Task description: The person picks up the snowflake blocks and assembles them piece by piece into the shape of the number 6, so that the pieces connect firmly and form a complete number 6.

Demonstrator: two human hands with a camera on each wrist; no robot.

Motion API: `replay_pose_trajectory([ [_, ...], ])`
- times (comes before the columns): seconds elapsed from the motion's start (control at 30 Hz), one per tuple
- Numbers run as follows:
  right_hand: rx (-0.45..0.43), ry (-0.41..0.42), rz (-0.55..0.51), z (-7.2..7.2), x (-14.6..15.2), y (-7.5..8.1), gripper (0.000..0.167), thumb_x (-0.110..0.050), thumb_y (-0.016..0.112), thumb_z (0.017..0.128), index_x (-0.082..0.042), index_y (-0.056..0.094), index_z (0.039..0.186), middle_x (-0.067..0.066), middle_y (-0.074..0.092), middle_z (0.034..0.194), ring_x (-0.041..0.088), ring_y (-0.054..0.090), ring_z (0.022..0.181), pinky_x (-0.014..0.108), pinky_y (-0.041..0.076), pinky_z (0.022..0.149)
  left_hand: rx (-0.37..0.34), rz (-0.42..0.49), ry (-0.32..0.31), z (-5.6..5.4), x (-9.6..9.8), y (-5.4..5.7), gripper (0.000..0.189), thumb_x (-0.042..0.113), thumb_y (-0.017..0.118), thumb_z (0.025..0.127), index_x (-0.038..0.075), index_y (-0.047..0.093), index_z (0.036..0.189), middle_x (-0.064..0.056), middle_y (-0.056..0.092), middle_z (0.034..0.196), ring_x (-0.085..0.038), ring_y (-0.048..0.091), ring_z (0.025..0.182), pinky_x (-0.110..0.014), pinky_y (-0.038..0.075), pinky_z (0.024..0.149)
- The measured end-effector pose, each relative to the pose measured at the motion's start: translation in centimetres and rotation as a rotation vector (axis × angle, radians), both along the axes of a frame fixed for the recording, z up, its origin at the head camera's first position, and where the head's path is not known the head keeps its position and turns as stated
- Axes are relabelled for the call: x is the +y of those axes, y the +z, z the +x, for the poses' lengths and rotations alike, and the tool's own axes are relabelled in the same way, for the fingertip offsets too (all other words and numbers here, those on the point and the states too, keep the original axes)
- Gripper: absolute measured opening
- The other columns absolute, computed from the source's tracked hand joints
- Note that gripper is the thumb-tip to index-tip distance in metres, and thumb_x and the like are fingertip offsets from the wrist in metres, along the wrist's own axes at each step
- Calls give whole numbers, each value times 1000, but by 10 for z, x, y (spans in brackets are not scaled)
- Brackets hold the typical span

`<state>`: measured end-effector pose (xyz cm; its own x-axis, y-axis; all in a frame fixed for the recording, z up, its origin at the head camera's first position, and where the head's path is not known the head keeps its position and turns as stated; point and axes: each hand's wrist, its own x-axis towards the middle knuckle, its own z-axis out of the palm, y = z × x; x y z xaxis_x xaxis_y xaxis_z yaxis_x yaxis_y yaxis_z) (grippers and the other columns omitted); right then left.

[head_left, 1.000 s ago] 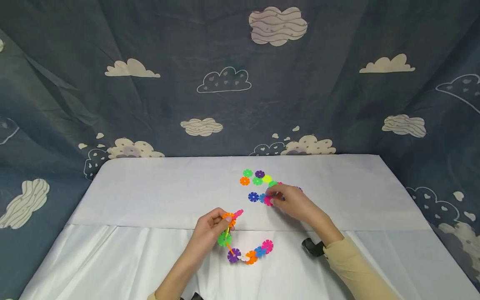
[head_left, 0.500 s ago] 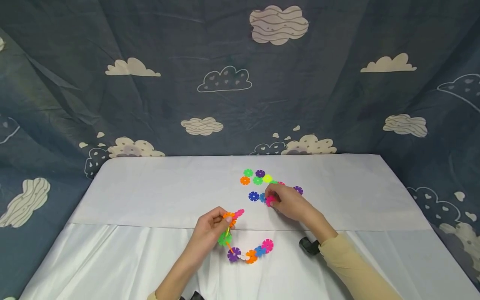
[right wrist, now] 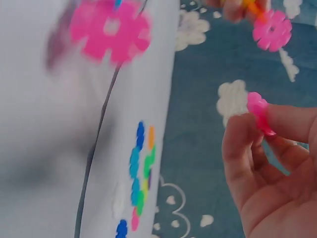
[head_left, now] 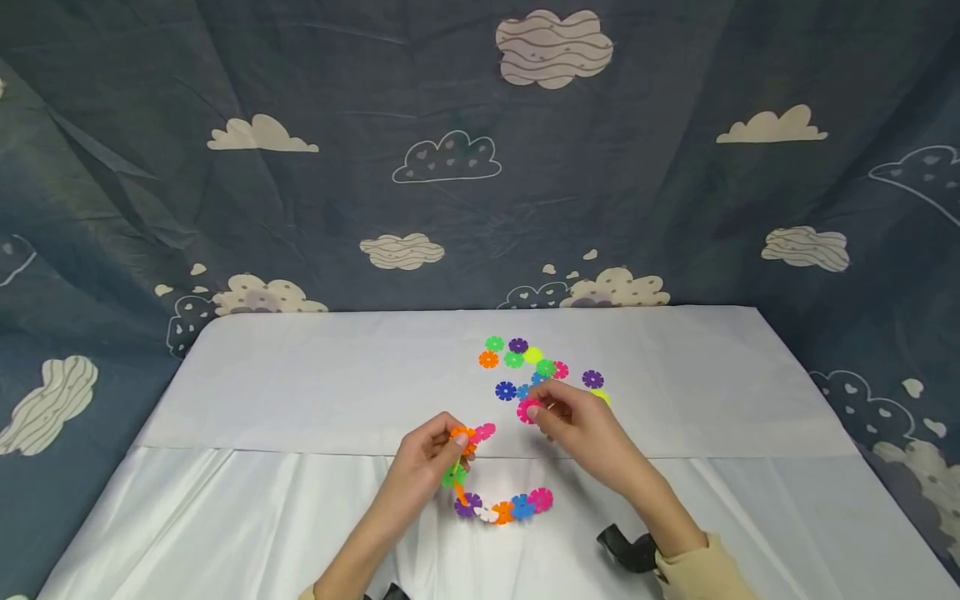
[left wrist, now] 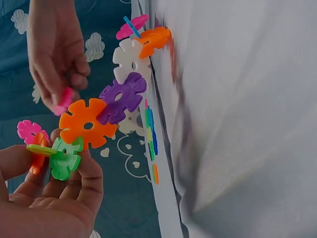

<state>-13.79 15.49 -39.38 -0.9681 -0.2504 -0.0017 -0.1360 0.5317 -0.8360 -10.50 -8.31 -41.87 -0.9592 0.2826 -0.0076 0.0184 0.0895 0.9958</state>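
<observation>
My left hand (head_left: 422,458) pinches a chain of interlocking plastic snowflake discs (head_left: 468,506) near its upper end. The chain curves down and right in a C shape, with pink, orange, green, purple, white and blue discs slotted together. Its upper tip is a pink disc (head_left: 486,432); its other end is a pink disc (head_left: 542,500), seen large and blurred in the right wrist view. My right hand (head_left: 592,429) holds a single loose pink disc (right wrist: 257,110) between thumb and index finger, apart from the chain. In the left wrist view an orange disc (left wrist: 74,125) hangs beyond my fingers.
Loose discs lie on the white-covered table (head_left: 315,375) past my hands, among them a dark blue disc (head_left: 506,391), an orange disc (head_left: 488,360) and a purple disc (head_left: 592,379). A dark cloud-patterned curtain (head_left: 450,217) stands behind the table. A black wrist device (head_left: 628,552) hangs by my right forearm.
My right hand has lifted the pink disc from among the loose ones and drawn it slightly back towards me. My left hand keeps hold of the chain, whose lower end has swung slightly right.
</observation>
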Motion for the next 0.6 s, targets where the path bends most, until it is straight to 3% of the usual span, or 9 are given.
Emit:
replay_pose_trajectory([
  [0.13,-25,-8,-94,19,-5,8,11,-17,61,99,-15,62,110,7,61,81,27,62,71,36,57,67,12,-8,-12,1,1,2,14,15,52,102,6,60,96,-22,62,92,-25,59,78,-30,50,71],
  [0.23,-7,-27,-107,31,-11,12,12,-15,61,99,-16,60,111,4,61,80,28,63,70,32,57,65,22,-17,-23,2,2,3,13,15,53,102,7,61,96,-22,62,92,-25,60,80,-31,51,74],
  [0.47,162,-50,-13,47,-23,11,16,-12,64,96,-22,62,107,-9,60,78,11,60,67,26,55,61,67,-86,-48,4,4,5,11,19,56,101,12,62,96,-17,64,93,-23,62,84,-32,52,76],
  [0.6,242,-52,-24,50,-25,7,18,-9,65,95,-22,63,107,-12,59,77,9,59,64,25,54,58,98,-119,-50,6,4,6,12,22,57,101,13,61,94,-14,65,92,-21,62,83,-34,51,77],
])
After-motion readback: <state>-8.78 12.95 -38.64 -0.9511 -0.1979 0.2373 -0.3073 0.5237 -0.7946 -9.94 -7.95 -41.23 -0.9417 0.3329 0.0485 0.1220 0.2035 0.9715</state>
